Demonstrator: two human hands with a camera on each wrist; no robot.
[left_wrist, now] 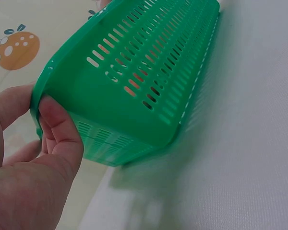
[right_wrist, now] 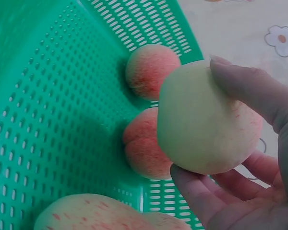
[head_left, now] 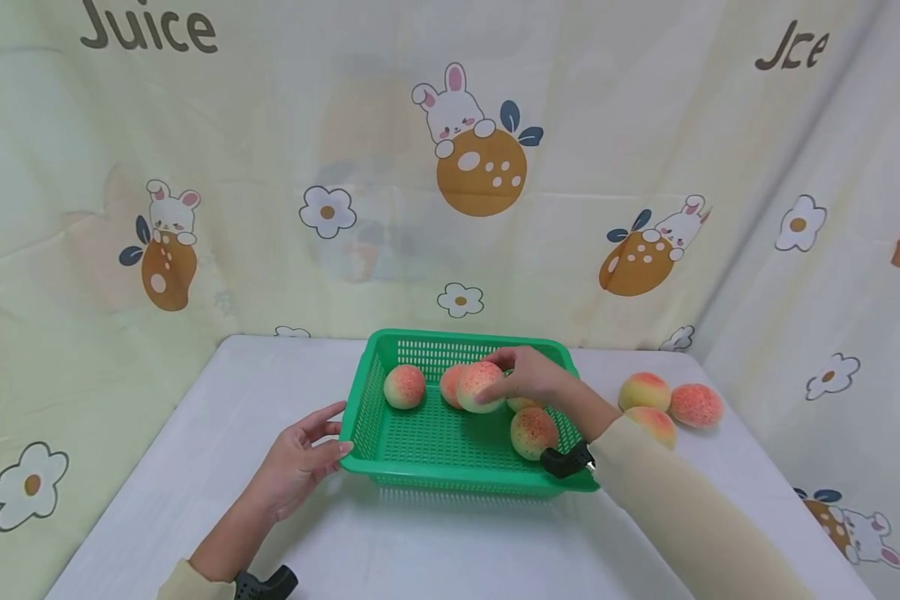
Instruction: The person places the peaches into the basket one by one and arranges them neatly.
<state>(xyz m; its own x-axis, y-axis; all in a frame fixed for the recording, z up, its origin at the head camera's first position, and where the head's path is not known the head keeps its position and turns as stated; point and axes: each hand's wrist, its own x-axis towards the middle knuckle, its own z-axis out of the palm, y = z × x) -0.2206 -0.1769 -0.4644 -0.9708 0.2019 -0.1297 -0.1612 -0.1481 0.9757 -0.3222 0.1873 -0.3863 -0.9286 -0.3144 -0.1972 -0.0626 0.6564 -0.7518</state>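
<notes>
My left hand [head_left: 296,467] pinches the left rim of a green plastic basket [head_left: 450,475]. The left wrist view shows thumb and fingers on either side of that rim [left_wrist: 44,79]. Over the basket, my right hand [head_left: 534,377] holds a pale peach with a pink-red blush [head_left: 477,390]; seen from the right wrist, this peach [right_wrist: 201,120] sits between thumb and fingertips, above the basket floor. Inside lie a peach at the left [head_left: 404,387], another partly behind the held one [head_left: 450,383], one at the front right [head_left: 534,433] and one mostly covered by my right hand [head_left: 522,404].
Three more peaches sit together on the white table [head_left: 307,533] to the right of the basket: a yellowish one [head_left: 642,390], a redder one [head_left: 696,405] and one partly behind my right sleeve [head_left: 654,423]. A printed curtain [head_left: 270,125] hangs behind the table.
</notes>
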